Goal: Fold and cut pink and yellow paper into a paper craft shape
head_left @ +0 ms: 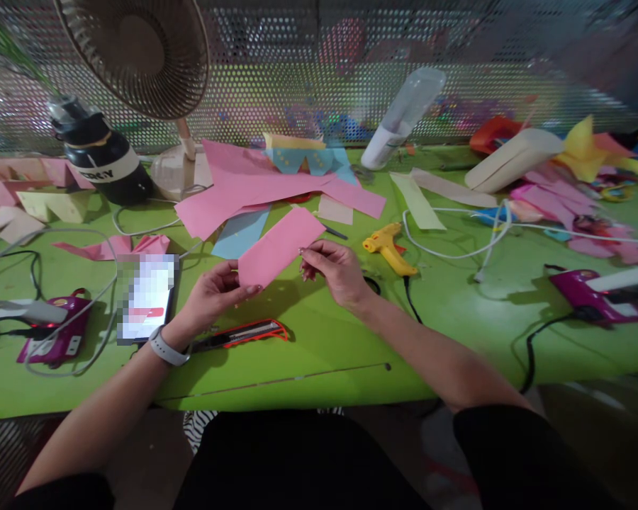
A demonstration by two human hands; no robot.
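A: Pink strip (281, 246), centre frame, held just above the green table (324, 347), tilted up to the right.

B: Hands?

A: Left hand (213, 294) pinches the lower left end, thumb on top, fingers curled under. Right hand (336, 268) pinches the right edge with thumb and fingertips, narrow grip. White watch (166, 348) on the left wrist.

B: Nearest stuff?

A: Red-edged cutter (244, 333) flat on the table just below the left hand, not touched. Phone (146, 297) left of that hand, screen blurred. Purple glue gun (53, 333) lower left with grey and black cables looped round it.

B: Right side?

A: Yellow glue gun (388, 246) just right of the right hand, lying on its side, black cord trailing down. Another purple glue gun (585, 294) far right, partly under something white. White cable (457, 251) curls between them.

B: Further back?

A: Pink sheets (255, 184) piled behind the strip, blue paper (242, 234) under them. Pale strips (420, 202) right of centre. Black bottle (101, 152) upper left, fan (138, 49) beside it, top left. Clear tube (404, 113) leaning on the mesh wall (510, 85), top centre. Cream box (510, 156) and pink-yellow scraps (563, 191) upper right.

B: Left edge?

A: More pink and cream cutouts (15, 198), mid left.
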